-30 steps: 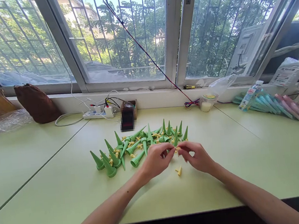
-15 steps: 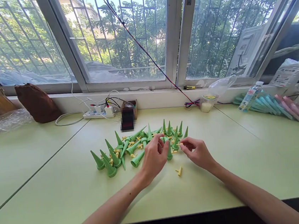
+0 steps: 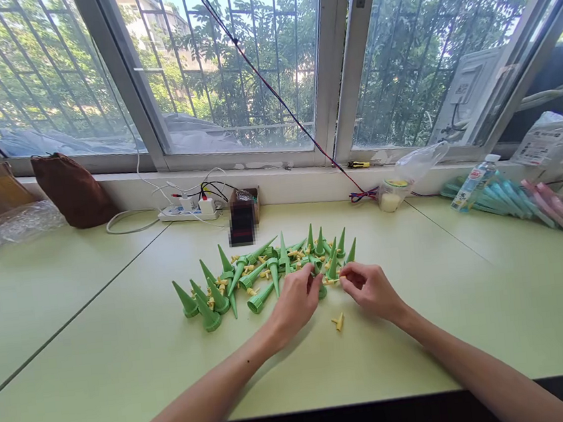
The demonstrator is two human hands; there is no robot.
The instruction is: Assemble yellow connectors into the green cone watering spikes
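Observation:
My left hand (image 3: 295, 297) is closed around the upper part of a green plastic cone (image 3: 323, 292), its wide ribbed base down near the table. To the right, my right hand (image 3: 373, 288) pinches a small yellow plastic nozzle (image 3: 341, 276) between thumb and fingertips; most of that piece is hidden. A loose yellow nozzle with a side stem (image 3: 340, 322) lies on the table below and between the hands. Behind them spreads a pile of green cones (image 3: 255, 276), some upright on their bases and others on their sides, with yellow nozzles among them.
Along the window wall stand a power strip (image 3: 176, 214) with cables, a small box (image 3: 253, 204), a lidded cup (image 3: 393, 196) and a bottle (image 3: 477, 183) leaning on stacked teal packets (image 3: 506, 197). A brown bag (image 3: 73, 192) sits at back left. The table's front edge (image 3: 293, 414) is close.
My left hand has lowered slightly, its fingers closing onto the cone's tip. My right hand has stayed about where it was, with its yellow nozzle. The view has shifted slightly.

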